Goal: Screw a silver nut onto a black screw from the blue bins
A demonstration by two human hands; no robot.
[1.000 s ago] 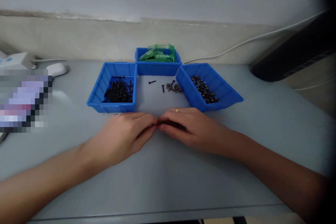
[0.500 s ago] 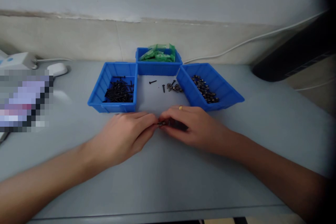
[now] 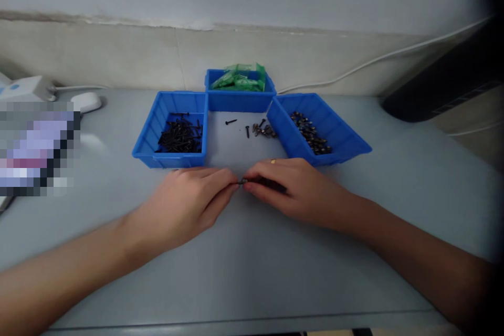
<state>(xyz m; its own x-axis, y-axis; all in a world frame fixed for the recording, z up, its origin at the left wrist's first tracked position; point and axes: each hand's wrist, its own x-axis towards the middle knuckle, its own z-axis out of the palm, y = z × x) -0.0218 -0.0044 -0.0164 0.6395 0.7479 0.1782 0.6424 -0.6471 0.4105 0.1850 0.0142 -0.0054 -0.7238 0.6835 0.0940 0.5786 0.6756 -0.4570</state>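
Observation:
My left hand [image 3: 197, 197] is closed in a pinch, fingertips on a small dark metal piece [image 3: 241, 182]. Thumb and forefinger of my right hand [image 3: 293, 186], which has a gold ring, close on the other end of that piece. It could be a screw with a metal fitting, but most of it is hidden by the fingers. The fingertips of both hands nearly meet, just above the grey table. Beyond them lie loose black screws [image 3: 248, 132] and a small pile of shiny metal fittings [image 3: 264, 130].
A blue bin [image 3: 173, 160] with black screws stands left, another blue bin [image 3: 346, 144] with metal fittings right. Behind, a third bin [image 3: 241, 102] holds green plastic packets [image 3: 240, 81]. A blurred-out device [image 3: 37, 147] lies far left; a black cylinder [image 3: 441, 73] stands far right.
My right hand has shifted slightly right, so the gap between the fingertips is a little wider. The camera view has moved slightly.

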